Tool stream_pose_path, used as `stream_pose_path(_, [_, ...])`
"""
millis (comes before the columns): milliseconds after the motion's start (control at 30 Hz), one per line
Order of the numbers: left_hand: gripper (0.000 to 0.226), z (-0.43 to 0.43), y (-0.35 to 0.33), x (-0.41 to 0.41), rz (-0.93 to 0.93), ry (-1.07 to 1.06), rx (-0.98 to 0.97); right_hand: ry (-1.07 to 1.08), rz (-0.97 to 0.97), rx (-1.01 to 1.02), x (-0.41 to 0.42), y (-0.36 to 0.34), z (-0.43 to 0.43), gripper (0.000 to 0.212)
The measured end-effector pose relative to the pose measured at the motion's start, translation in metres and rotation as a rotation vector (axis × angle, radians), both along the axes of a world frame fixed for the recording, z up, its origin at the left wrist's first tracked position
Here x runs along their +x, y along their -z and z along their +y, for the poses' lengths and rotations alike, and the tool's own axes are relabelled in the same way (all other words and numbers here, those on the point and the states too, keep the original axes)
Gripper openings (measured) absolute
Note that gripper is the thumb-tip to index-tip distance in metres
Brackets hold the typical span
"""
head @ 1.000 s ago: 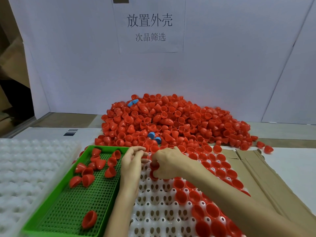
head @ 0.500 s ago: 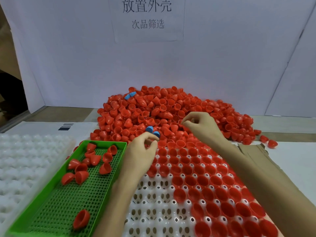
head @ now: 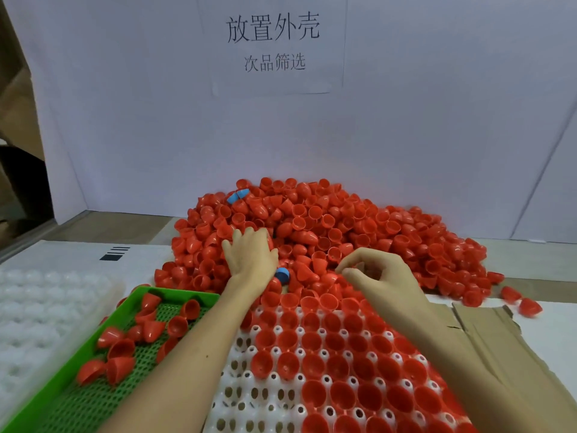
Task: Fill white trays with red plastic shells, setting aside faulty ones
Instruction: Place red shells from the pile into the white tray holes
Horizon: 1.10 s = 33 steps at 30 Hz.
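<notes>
Shells mouth-up in white tray; left hand on pile.

Bare left hand, bare right hand; forearms bare.

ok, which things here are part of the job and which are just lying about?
Job:
heap of red plastic shells
white pocketed plastic tray
green perforated plastic tray of set-asides
left hand, right hand

Lying about:
blue plastic caps
brown cardboard sheet
printed paper sign
</notes>
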<state>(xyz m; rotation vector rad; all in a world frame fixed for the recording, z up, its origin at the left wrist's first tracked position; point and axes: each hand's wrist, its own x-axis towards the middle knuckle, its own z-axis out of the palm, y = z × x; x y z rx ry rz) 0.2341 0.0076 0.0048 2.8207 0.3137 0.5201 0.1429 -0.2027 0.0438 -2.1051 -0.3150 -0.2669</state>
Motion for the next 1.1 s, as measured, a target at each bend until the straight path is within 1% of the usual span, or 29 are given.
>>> stream_pose_path(67, [0.032, -0.004, -0.002, -0.005, -0.092, 0.005, -0.113, -0.014, 0.004, 0.018, -0.004, -0.003, -0.004, 0.026])
stream_pose_path(100, [0.03, -0.007, -0.005, -0.009, -0.137, 0.035, -0.204, -0.02, 0.006, 0.023, -0.006, -0.004, -0.006, 0.026])
stream_pose_path(167, [0.03, -0.018, -0.016, -0.021, -0.197, 0.18, -0.484, -0.029, 0.001, 0.032, -0.008, -0.006, -0.006, 0.027])
stream_pose_path(233, [0.032, -0.031, -0.031, -0.04, -0.181, 0.386, -0.791, -0.022, -0.004, 0.063, -0.009, -0.005, -0.005, 0.026])
stream_pose_path(267, [0.032, -0.036, -0.037, -0.052, -0.15, 0.474, -0.902, -0.016, -0.002, 0.087, -0.01, -0.004, -0.004, 0.025])
stream_pose_path(333, [0.029, -0.043, -0.045, -0.075, -0.091, 0.589, -1.091, -0.002, 0.009, 0.138, -0.013, -0.002, -0.001, 0.025])
stream_pose_path(400, [0.024, -0.042, -0.048, -0.099, -0.085, 0.659, -1.219, -0.002, 0.032, 0.215, -0.018, 0.001, -0.001, 0.024])
stream_pose_path(467, [0.027, -0.037, -0.049, -0.119, -0.096, 0.729, -1.272, -0.08, 0.092, 0.332, -0.028, 0.001, -0.001, 0.022])
stream_pose_path(533, [0.032, -0.03, -0.047, -0.134, -0.069, 0.828, -1.304, -0.241, 0.149, 0.441, -0.041, -0.001, -0.002, 0.019])
stream_pose_path(600, [0.029, -0.022, -0.043, -0.147, -0.027, 0.937, -1.379, -0.331, 0.141, 0.487, -0.055, -0.003, 0.001, 0.023])
stream_pose_path(667, [0.025, -0.015, -0.037, -0.155, 0.002, 0.999, -1.458, -0.349, 0.091, 0.466, -0.066, -0.003, 0.003, 0.025])
stream_pose_path(767, [0.034, -0.006, -0.029, -0.16, -0.011, 1.006, -1.422, -0.398, 0.093, 0.42, -0.076, -0.005, 0.004, 0.031])
stream_pose_path(867, [0.041, -0.001, -0.022, -0.161, -0.005, 1.003, -1.369, -0.414, 0.066, 0.396, -0.077, -0.007, 0.003, 0.026])
stream_pose_path(933, [0.043, 0.001, -0.017, -0.162, -0.002, 0.998, -1.381, -0.427, 0.023, 0.386, -0.076, -0.006, 0.003, 0.022])
stream_pose_path(1000, [0.046, 0.002, -0.014, -0.163, 0.0, 0.994, -1.424, -0.411, -0.051, 0.364, -0.075, -0.003, 0.003, 0.018])
stream_pose_path(1100, [0.049, 0.003, -0.014, -0.163, 0.014, 0.999, -1.493, -0.336, -0.219, 0.254, -0.072, 0.001, 0.001, 0.011])
